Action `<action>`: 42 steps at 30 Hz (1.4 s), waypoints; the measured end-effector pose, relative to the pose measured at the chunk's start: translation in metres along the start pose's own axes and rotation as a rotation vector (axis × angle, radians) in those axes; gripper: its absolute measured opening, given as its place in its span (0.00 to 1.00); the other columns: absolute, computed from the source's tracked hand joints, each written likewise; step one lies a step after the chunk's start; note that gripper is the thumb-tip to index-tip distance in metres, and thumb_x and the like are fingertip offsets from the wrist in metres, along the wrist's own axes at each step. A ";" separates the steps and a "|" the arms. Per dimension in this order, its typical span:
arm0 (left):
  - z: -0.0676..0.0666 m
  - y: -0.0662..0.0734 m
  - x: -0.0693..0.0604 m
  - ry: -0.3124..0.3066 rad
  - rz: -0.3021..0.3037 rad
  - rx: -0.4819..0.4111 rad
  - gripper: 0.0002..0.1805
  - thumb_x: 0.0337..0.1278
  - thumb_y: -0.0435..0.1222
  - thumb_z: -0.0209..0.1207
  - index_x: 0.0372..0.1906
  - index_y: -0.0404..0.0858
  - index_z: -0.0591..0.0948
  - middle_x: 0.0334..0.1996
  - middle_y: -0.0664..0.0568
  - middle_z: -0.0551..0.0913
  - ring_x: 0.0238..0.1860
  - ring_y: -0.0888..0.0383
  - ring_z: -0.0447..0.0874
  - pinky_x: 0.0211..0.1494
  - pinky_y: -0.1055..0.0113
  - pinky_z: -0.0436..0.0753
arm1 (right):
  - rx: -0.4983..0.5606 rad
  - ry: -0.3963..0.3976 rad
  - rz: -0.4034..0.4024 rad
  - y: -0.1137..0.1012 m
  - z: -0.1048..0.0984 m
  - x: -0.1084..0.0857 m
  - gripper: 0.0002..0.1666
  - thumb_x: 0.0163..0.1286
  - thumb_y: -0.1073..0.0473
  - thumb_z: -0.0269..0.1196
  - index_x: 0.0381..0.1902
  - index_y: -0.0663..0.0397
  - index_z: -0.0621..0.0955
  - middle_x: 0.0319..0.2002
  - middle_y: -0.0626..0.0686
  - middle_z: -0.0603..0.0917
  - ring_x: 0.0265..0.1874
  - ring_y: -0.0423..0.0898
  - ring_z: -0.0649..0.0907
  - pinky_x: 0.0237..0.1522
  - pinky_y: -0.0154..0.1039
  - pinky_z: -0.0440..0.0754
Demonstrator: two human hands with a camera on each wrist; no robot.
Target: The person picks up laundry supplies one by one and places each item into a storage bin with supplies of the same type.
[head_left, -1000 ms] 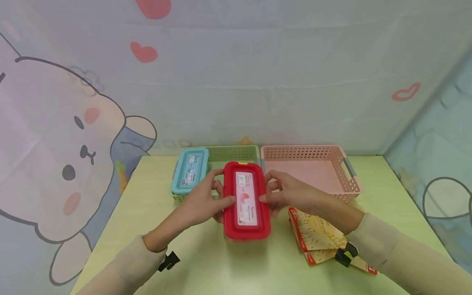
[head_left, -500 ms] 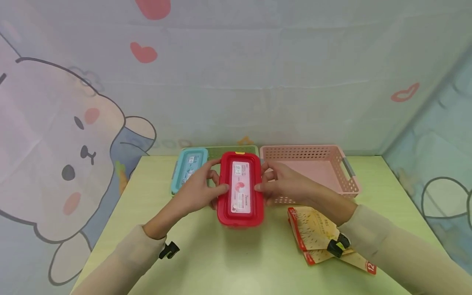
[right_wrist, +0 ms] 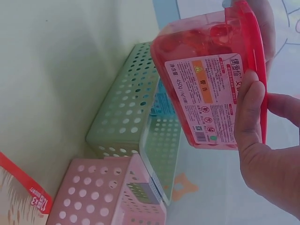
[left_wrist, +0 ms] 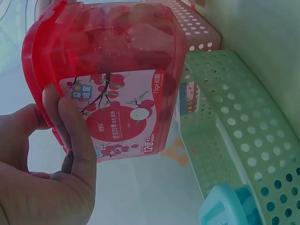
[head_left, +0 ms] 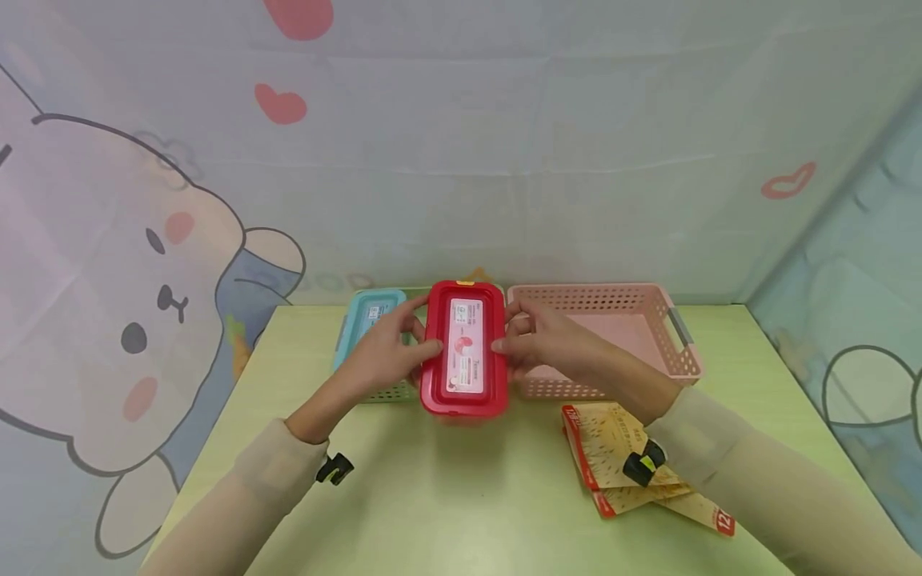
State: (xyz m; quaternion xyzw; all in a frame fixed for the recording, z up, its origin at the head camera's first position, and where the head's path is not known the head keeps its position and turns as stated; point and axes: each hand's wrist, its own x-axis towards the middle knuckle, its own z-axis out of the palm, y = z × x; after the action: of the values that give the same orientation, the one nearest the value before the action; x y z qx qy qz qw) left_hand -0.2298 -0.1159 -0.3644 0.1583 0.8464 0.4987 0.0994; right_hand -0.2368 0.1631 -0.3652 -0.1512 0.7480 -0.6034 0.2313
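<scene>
A clear plastic tub of red laundry pods with a red lid (head_left: 464,344) is held up between both hands, in front of the green basket (left_wrist: 248,122). My left hand (head_left: 389,348) grips its left side, thumb on the lid's edge and fingers bent against the wall below the rim. On the opposite side my right hand (head_left: 543,340) grips the rim the same way. Labels with print show on the tub's walls in both wrist views. Inside the green basket, at its left, stands a similar tub with a blue lid (head_left: 378,304), partly hidden by the left hand.
A pink basket (head_left: 598,388) with perforated walls stands right of the green one, against the cloth backdrop. Several yellow and red packets (head_left: 605,448) lie fanned on the table (head_left: 432,520), near the right forearm.
Both hands have carried the red-lidded tub away from the body and slightly left, toward the green basket. The baskets, the blue-lidded tub and the packets stay where they were.
</scene>
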 end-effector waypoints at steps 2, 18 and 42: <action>-0.001 0.000 0.002 0.007 -0.003 0.001 0.48 0.63 0.36 0.69 0.84 0.38 0.59 0.42 0.41 0.80 0.28 0.50 0.89 0.34 0.57 0.91 | -0.009 0.010 -0.007 0.000 -0.001 0.002 0.29 0.74 0.62 0.68 0.65 0.62 0.66 0.45 0.64 0.84 0.35 0.56 0.89 0.45 0.54 0.91; -0.010 -0.008 0.022 0.033 -0.028 0.045 0.44 0.68 0.40 0.67 0.83 0.37 0.60 0.44 0.42 0.80 0.26 0.50 0.89 0.36 0.59 0.90 | -0.015 0.065 -0.038 0.002 -0.004 0.024 0.26 0.75 0.62 0.66 0.63 0.65 0.69 0.42 0.61 0.83 0.34 0.51 0.87 0.43 0.46 0.91; -0.017 -0.021 0.051 0.074 -0.067 0.145 0.38 0.66 0.42 0.67 0.75 0.34 0.66 0.46 0.42 0.80 0.30 0.50 0.90 0.36 0.59 0.90 | 0.004 0.171 -0.039 0.011 -0.004 0.053 0.28 0.77 0.61 0.66 0.68 0.62 0.69 0.44 0.61 0.83 0.33 0.50 0.86 0.48 0.53 0.90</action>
State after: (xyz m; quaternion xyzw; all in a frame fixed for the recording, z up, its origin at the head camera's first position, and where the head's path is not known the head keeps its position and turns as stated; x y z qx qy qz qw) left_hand -0.2866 -0.1205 -0.3751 0.1181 0.8881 0.4382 0.0732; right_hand -0.2835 0.1418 -0.3840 -0.1134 0.7605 -0.6202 0.1551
